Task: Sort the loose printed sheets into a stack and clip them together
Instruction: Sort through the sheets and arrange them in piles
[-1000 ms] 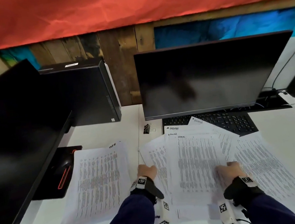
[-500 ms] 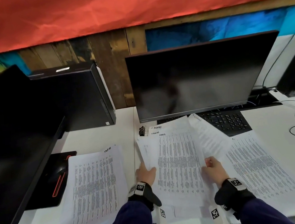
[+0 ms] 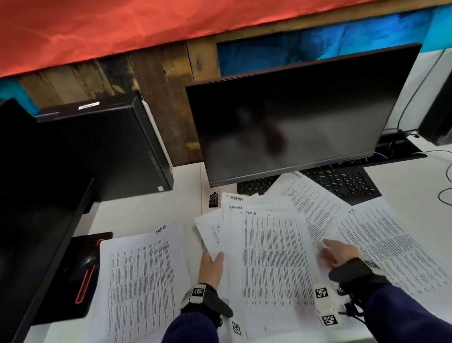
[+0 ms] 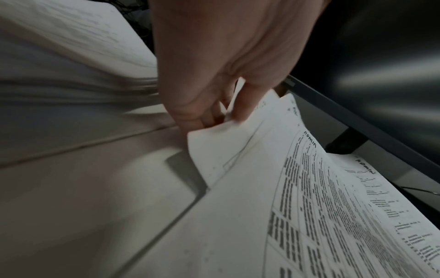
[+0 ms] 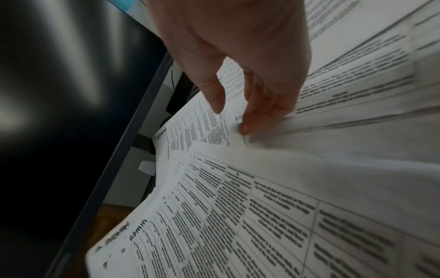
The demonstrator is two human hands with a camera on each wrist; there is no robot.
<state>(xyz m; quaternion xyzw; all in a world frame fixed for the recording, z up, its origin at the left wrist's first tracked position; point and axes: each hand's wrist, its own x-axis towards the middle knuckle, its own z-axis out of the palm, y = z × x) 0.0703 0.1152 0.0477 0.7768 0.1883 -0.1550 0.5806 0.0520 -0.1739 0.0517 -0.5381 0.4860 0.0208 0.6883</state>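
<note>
The right hand (image 3: pixel 339 254) is off the gathered sheets (image 3: pixel 273 265), which it gripped half a second ago; its fingers now hang slack over the angled sheet (image 3: pixel 313 206) to the right. The left hand (image 3: pixel 212 268) now pinches the bundle's left edge, up from flat a second ago. The bundle sits squarer.

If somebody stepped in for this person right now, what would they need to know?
Left hand pinches the left edge of the centre sheets. Right hand is open, fingers reaching to the tilted sheet that overlaps the keyboard.
A separate pile lies left; another sheet lies right.
Binder clip sits unused behind the centre sheets.
Done: partial gathering. Left: merge, square up, clip.
</note>
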